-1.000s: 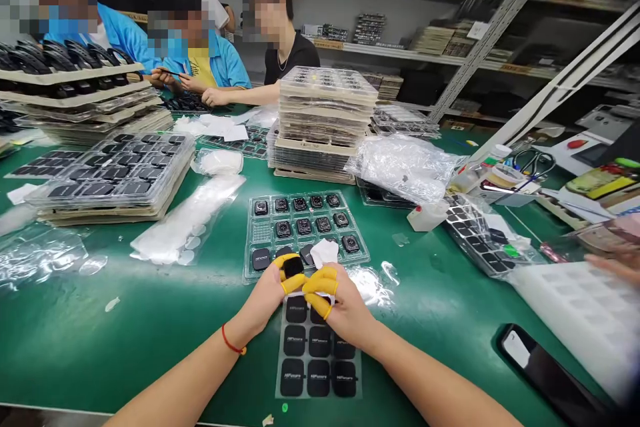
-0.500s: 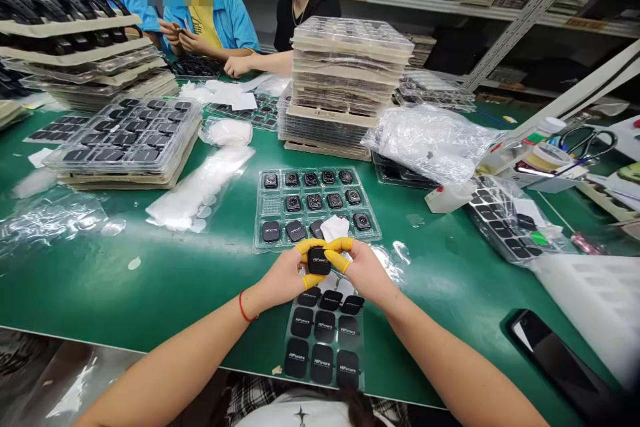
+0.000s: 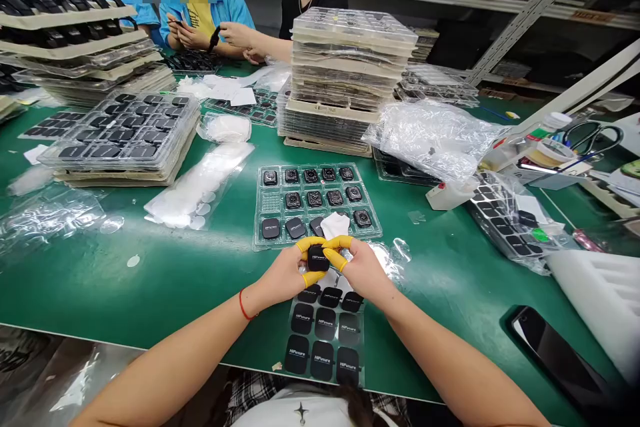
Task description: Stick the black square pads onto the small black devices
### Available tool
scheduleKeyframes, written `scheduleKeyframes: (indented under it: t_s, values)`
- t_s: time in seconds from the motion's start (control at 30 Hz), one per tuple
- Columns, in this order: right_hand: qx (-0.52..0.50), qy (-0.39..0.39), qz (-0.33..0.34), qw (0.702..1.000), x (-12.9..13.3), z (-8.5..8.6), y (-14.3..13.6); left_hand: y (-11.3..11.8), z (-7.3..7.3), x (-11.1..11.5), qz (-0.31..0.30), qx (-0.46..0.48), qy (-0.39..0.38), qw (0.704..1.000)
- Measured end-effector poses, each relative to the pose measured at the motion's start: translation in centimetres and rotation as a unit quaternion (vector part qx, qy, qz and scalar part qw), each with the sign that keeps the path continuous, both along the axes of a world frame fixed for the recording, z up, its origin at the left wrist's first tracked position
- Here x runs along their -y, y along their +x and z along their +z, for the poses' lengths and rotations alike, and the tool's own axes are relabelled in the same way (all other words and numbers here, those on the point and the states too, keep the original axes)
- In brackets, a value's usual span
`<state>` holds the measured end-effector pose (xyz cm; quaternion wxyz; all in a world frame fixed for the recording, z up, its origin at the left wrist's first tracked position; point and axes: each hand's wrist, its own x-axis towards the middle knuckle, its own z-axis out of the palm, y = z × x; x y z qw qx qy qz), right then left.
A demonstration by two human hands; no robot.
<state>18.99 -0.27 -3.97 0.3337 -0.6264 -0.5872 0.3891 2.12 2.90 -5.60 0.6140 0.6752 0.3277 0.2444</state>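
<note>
both hands (image 3: 323, 263) hold the black square piece (image 3: 319, 257) between their fingertips.

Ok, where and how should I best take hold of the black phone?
Probably by both long edges near its far end, from above: the phone lies flat, glossy face up, with green tabletop showing on either side there.

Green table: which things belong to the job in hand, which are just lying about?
Likely in the job:
- black square, in left hand and right hand
- sheet of black squares
- tray of watch bodies

Probably just lying about:
- phone
- crumpled clear plastic
- white slotted block
</note>
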Motion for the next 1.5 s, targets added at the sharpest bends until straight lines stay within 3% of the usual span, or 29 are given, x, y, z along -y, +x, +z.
scheduleKeyframes:
  t_s: [0.2,0.33,0.43,0.5,0.63,0.73,0.87,1.0,1.17,1.33,1.5]
  values:
    - [0.221,0.151,0.039,0.963,0.4,-0.2,-0.4,0.0,-0.5,0.0,0.010,-0.005,-0.003,1.000]
    - [0.121,0.077,0.071,0.987,-0.2,-0.3,-0.4,-0.1,-0.6,-0.1,0.010,0.018,0.000,1.000]
    - [0.078,0.070,0.016,0.994,-3.0,0.3,-0.4,-0.1,-0.7,-0.5,0.061,0.018,-0.046,0.997]
    - [0.127,0.095,0.005,0.987,-6.0,0.5,-1.2,-0.1,-1.0,-0.8,0.071,0.025,-0.108,0.991]
    - [0.253,0.108,0.073,0.959,-12.0,-0.6,-5.3,-0.1,-1.6,-1.1,0.040,0.051,-0.196,0.978]
    - [0.283,0.108,0.124,0.945,-14.6,-1.8,-7.6,-0.2,-2.0,-1.1,0.037,0.055,-0.212,0.975]
    - [0.341,0.094,0.135,0.926,-15.6,-2.0,-6.6,-0.2,-2.2,-1.4,0.048,0.058,-0.234,0.969]
    - [0.377,0.051,0.154,0.912,-15.7,-1.6,-4.5,0.0,-1.8,-1.6,0.065,0.051,-0.241,0.967]
    - [0.373,0.056,0.148,0.914,-14.5,-0.6,-4.8,0.1,-1.8,-1.5,0.076,0.035,-0.232,0.969]
    - [0.335,0.121,0.113,0.928,-9.0,0.9,-4.5,0.2,-2.5,-1.6,0.092,0.092,-0.212,0.969]
    - [0.183,0.118,0.177,0.960,-2.5,1.3,-2.7,0.2,-1.9,-1.3,0.059,0.161,-0.114,0.979]
